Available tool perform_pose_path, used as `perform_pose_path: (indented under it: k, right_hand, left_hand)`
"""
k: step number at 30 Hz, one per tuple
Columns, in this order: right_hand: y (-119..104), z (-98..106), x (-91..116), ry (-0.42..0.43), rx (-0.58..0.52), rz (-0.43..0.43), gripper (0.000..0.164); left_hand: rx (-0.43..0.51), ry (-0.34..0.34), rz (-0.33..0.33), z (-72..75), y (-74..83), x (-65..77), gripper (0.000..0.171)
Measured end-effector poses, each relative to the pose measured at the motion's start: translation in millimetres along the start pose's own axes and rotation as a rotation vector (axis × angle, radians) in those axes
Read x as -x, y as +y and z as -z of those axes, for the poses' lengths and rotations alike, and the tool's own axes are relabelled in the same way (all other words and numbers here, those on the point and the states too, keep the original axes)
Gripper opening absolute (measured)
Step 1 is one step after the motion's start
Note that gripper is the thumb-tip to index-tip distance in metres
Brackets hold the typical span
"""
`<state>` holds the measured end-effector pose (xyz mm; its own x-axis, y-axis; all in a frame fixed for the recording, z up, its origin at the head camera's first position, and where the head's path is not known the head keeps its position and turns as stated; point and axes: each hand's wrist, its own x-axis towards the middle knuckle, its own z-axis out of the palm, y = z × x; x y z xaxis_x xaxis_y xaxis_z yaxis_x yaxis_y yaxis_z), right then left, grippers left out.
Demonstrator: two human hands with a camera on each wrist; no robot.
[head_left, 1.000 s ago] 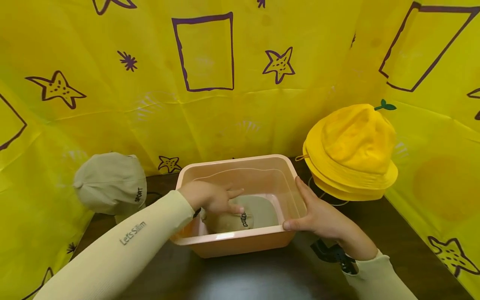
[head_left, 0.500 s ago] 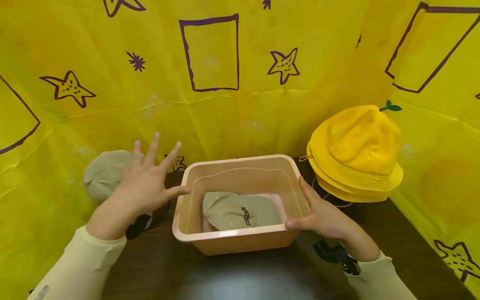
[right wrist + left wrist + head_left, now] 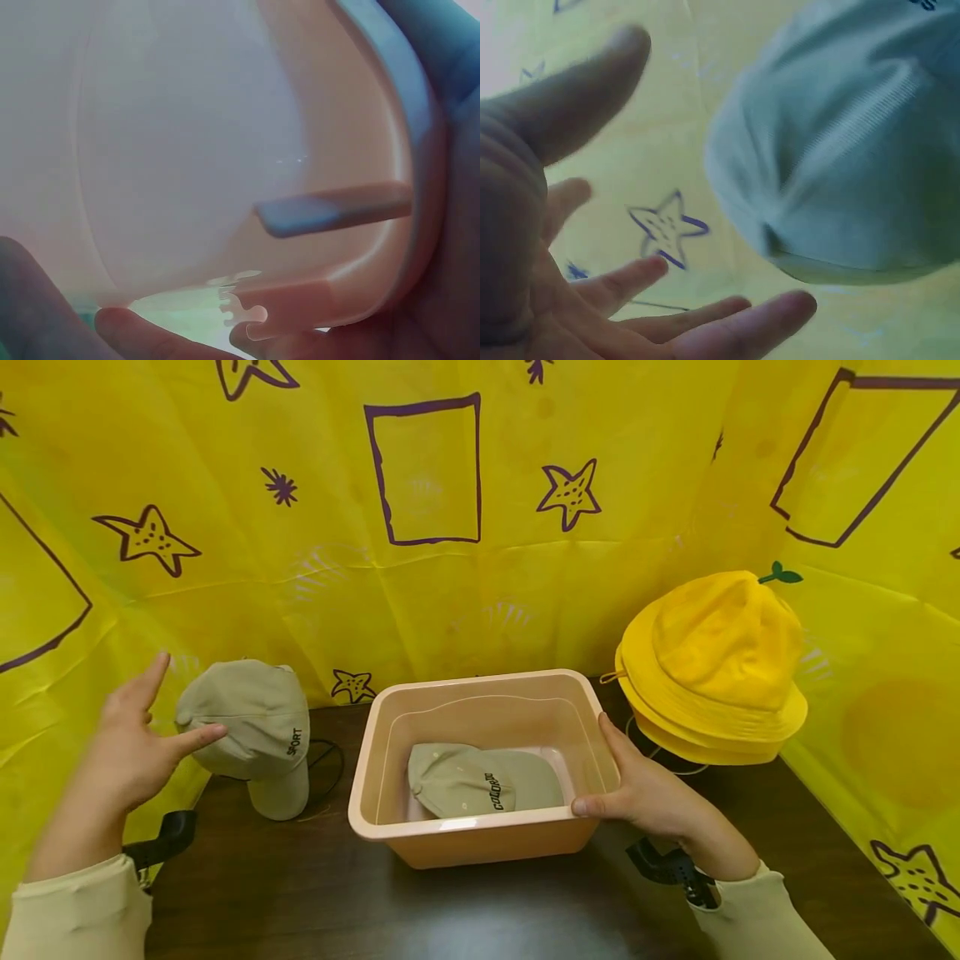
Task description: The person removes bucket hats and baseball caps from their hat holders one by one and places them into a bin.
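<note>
Right hand (image 3: 648, 797) grips one bin (image 3: 491, 847), one cap (image 3: 453, 783) inside, another cap (image 3: 251, 714) outside.

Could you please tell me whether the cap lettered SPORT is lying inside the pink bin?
No, the head view shows the SPORT cap outside the pink bin, to its left, while another cap lies inside.

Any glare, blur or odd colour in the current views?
Head: pale glare on the dark table, most else fairly sharp; left wrist: washed-out backdrop, the cap blue-grey, the left hand slightly soft; right wrist: hazy, with the tub filling most of the frame.
</note>
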<state>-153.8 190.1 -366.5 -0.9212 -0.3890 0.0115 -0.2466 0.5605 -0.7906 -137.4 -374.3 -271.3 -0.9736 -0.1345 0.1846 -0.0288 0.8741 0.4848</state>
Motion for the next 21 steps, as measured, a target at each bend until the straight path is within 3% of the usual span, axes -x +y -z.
perform_pose_path:
  k: [8, 14, 21]
  right_hand:
    - [2, 0, -1, -0.004, 0.007, -0.006, 0.129]
    - [2, 0, 0, -0.004, 0.006, -0.019, 0.128]
    - [2, 0, 0, -0.005, -0.005, -0.023, 0.128]
  left_hand:
    - [0.133, -0.094, 0.114, -2.1, -27.3, -7.1, 0.082]
    - [0.194, -0.058, 0.171, -9.6, -38.8, -10.3, 0.076]
    - [0.112, 0.004, 0.212, -16.9, -43.7, -12.6, 0.072]
